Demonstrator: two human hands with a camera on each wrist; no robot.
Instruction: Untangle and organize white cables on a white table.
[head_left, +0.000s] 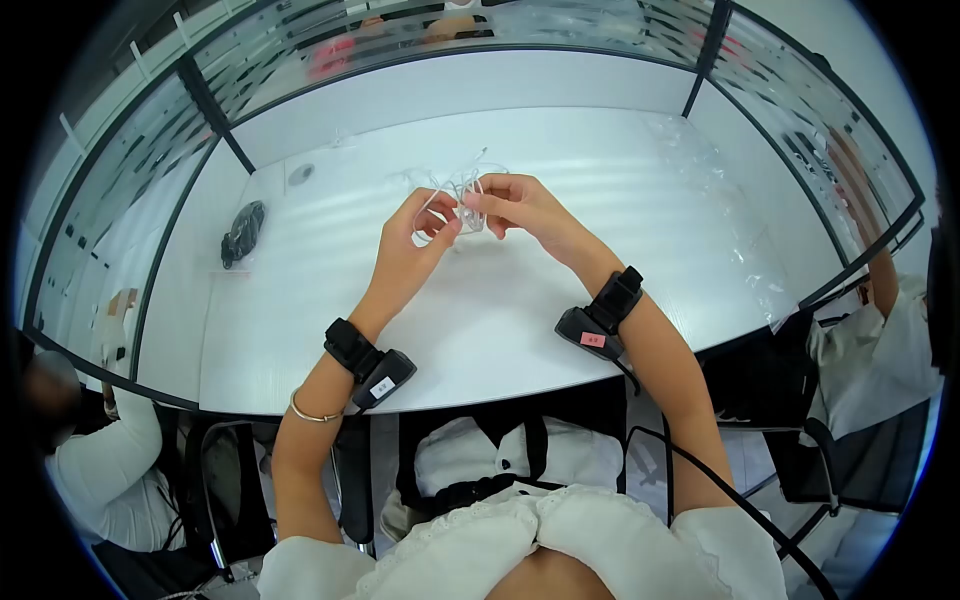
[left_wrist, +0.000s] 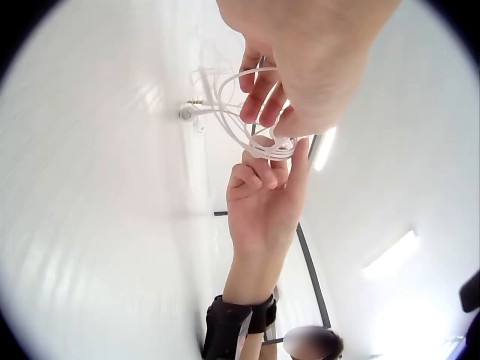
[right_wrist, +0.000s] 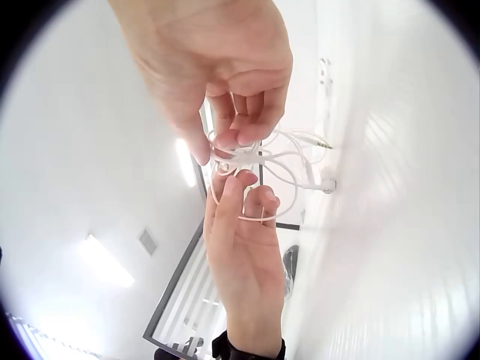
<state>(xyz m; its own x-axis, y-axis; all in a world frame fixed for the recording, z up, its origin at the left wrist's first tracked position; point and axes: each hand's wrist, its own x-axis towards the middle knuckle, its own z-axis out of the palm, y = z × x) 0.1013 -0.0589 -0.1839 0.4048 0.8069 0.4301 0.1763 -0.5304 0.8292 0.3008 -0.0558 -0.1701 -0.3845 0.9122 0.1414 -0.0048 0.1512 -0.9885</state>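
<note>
White wired earphones [head_left: 472, 213] hang in a loosely coiled bundle between both hands, above the white table [head_left: 490, 330]. My left hand [head_left: 408, 245] pinches the coil from the left with thumb and fingers, and a loop of cable passes round its fingers. On the other side, my right hand [head_left: 532, 212] pinches the gathered cable between thumb and fingertips. In the left wrist view, an earbud [left_wrist: 187, 114] and the metal plug [left_wrist: 196, 102] dangle from the bundle near the tabletop. The right wrist view shows the cable loops [right_wrist: 274, 161] spread around the fingertips.
At the table's left lies a dark bundle in clear plastic [head_left: 243, 235], near a round cable hole [head_left: 300, 175]. Crumpled clear plastic [head_left: 770, 290] lies along the right side. Low white partitions [head_left: 480, 90] with framed glass enclose the table. People sit beyond both sides.
</note>
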